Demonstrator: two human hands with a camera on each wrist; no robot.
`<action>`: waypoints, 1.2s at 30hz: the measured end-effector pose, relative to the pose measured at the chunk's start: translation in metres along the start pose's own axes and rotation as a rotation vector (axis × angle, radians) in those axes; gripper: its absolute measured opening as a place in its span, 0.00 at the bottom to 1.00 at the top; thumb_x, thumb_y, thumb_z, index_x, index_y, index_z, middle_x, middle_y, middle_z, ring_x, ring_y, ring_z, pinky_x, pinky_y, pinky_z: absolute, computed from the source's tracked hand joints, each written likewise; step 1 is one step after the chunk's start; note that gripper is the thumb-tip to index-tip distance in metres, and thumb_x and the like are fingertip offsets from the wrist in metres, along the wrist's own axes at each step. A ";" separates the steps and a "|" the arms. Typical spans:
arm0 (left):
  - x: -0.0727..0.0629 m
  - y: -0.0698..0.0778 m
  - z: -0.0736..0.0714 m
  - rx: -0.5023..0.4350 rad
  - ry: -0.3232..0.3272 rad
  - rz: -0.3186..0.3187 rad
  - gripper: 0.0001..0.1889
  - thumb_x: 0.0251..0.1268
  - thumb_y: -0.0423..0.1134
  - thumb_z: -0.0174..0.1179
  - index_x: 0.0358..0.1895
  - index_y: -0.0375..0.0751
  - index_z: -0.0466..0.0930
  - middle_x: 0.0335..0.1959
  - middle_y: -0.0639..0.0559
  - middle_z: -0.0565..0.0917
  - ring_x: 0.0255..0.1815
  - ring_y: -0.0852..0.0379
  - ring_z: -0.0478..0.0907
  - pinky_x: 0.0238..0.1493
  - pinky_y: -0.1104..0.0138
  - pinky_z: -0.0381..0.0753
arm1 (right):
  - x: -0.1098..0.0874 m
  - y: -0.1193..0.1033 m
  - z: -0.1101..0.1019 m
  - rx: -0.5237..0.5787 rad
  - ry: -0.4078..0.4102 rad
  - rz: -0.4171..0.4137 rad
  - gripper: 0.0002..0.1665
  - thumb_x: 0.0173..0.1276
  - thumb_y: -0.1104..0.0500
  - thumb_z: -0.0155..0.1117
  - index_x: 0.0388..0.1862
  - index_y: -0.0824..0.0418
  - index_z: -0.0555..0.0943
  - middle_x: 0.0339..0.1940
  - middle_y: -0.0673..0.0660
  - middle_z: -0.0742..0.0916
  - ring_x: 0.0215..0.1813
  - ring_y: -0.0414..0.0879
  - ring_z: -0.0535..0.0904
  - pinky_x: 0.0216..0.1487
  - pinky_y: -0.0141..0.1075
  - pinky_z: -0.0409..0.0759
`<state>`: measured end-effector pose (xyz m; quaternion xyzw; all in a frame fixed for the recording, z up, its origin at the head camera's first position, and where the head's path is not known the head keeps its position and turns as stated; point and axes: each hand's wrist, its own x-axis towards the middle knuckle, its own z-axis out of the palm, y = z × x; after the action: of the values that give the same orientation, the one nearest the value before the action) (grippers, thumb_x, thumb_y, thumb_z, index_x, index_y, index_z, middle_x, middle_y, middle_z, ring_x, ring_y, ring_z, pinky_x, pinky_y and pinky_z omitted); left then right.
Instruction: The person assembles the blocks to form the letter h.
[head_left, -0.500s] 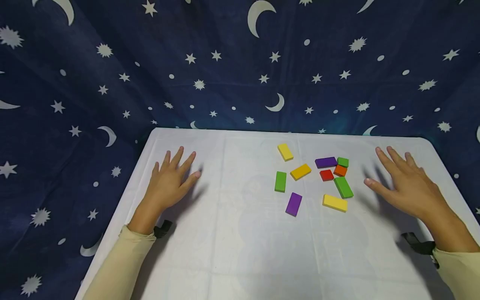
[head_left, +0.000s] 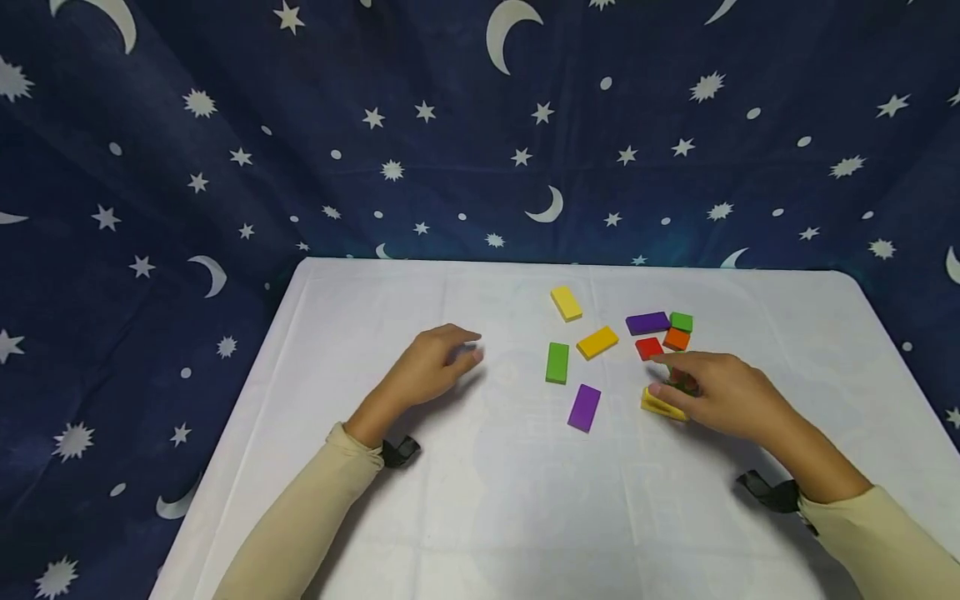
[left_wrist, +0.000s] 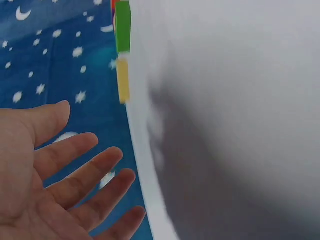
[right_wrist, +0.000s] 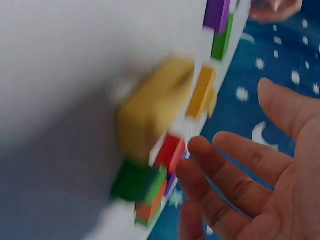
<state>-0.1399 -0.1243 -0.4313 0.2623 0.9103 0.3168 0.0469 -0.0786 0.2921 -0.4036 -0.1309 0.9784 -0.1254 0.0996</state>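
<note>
Head view: ten coloured blocks, lying on a white-covered table (head_left: 487,517), with two bare hands above it.

Item, right hand (head_left: 723,392): over the right-hand blocks, thumb and index finger apart, nothing clamped between them. Contact with the blocks below cannot be told. Beneath it, a partly hidden green block (right_wrist: 130,182); by the thumb, a yellow block (head_left: 657,404), likewise part covered (blurred in the right wrist view). Just beyond the index fingertip, a red block (head_left: 648,348).

Item, left hand (head_left: 431,367): above the cloth, left of all the blocks, thumb apart from the fingers, holding nothing. Nearest to it, though well apart, a second green block (head_left: 557,363).

Item, far cluster at right: a purple block (head_left: 647,323), a small green block (head_left: 682,322) at its right end, and an orange block (head_left: 677,339) just in front of the small green one, beside the red.

Item, looser pieces towards the middle: a second yellow block (head_left: 566,303), farthest back; an amber block (head_left: 597,342), set aslant; a second purple block (head_left: 584,407), nearer the person.

Item, surroundings: beige sleeves (head_left: 300,525), a black strap (head_left: 401,452) at each wrist, and a dark blue curtain (head_left: 450,67) printed with pale moons and stars behind the table.
</note>
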 end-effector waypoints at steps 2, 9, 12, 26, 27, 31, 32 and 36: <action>0.011 0.005 0.012 -0.022 -0.020 0.025 0.21 0.75 0.48 0.60 0.62 0.38 0.82 0.59 0.46 0.85 0.64 0.47 0.80 0.68 0.53 0.76 | 0.004 -0.010 0.006 0.029 0.001 -0.036 0.34 0.66 0.39 0.72 0.63 0.57 0.83 0.30 0.44 0.83 0.33 0.40 0.75 0.33 0.36 0.77; 0.043 0.023 0.040 -0.095 -0.095 0.018 0.22 0.71 0.46 0.65 0.63 0.39 0.82 0.49 0.46 0.87 0.46 0.52 0.83 0.51 0.62 0.81 | 0.017 -0.037 0.025 0.114 0.016 -0.097 0.24 0.64 0.44 0.74 0.55 0.55 0.88 0.26 0.42 0.81 0.31 0.38 0.73 0.33 0.33 0.73; 0.055 0.030 0.048 -0.106 -0.123 -0.009 0.23 0.70 0.46 0.66 0.63 0.38 0.82 0.42 0.48 0.87 0.39 0.57 0.79 0.46 0.66 0.79 | 0.022 -0.045 0.031 0.143 0.015 -0.123 0.22 0.64 0.44 0.75 0.52 0.55 0.89 0.25 0.41 0.80 0.30 0.37 0.72 0.32 0.31 0.72; 0.074 0.048 0.066 0.011 -0.187 -0.239 0.26 0.61 0.60 0.70 0.63 0.61 0.84 0.26 0.60 0.79 0.27 0.62 0.71 0.25 0.70 0.66 | 0.034 -0.064 0.047 0.232 -0.044 -0.042 0.32 0.50 0.37 0.83 0.46 0.57 0.87 0.25 0.46 0.80 0.30 0.41 0.72 0.32 0.33 0.72; 0.074 0.049 0.066 0.030 -0.192 -0.244 0.27 0.60 0.61 0.70 0.63 0.63 0.84 0.26 0.60 0.79 0.26 0.62 0.71 0.24 0.69 0.66 | 0.033 -0.065 0.047 0.227 -0.045 -0.036 0.33 0.48 0.38 0.84 0.46 0.57 0.87 0.26 0.47 0.80 0.31 0.41 0.72 0.32 0.34 0.72; 0.073 0.055 0.068 0.070 -0.187 -0.241 0.26 0.58 0.60 0.73 0.60 0.63 0.85 0.30 0.60 0.80 0.30 0.61 0.74 0.26 0.69 0.71 | 0.031 -0.068 0.047 0.213 -0.017 -0.046 0.32 0.47 0.41 0.85 0.46 0.57 0.87 0.28 0.48 0.81 0.33 0.42 0.73 0.34 0.34 0.73; 0.072 0.056 0.068 0.065 -0.179 -0.233 0.25 0.57 0.59 0.73 0.60 0.61 0.86 0.32 0.60 0.81 0.33 0.62 0.75 0.29 0.69 0.73 | 0.030 -0.068 0.047 0.214 -0.008 -0.052 0.31 0.47 0.42 0.86 0.46 0.57 0.87 0.28 0.49 0.81 0.33 0.42 0.73 0.35 0.34 0.73; 0.070 0.056 0.070 -0.039 -0.122 -0.162 0.23 0.57 0.51 0.77 0.55 0.50 0.88 0.40 0.56 0.86 0.40 0.61 0.78 0.41 0.69 0.79 | 0.030 -0.070 0.047 0.253 0.005 -0.067 0.30 0.47 0.45 0.87 0.46 0.56 0.85 0.28 0.49 0.81 0.33 0.42 0.73 0.35 0.33 0.73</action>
<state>-0.1576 -0.0133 -0.4476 0.2058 0.9176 0.3131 0.1329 -0.0804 0.2079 -0.4342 -0.1497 0.9500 -0.2517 0.1086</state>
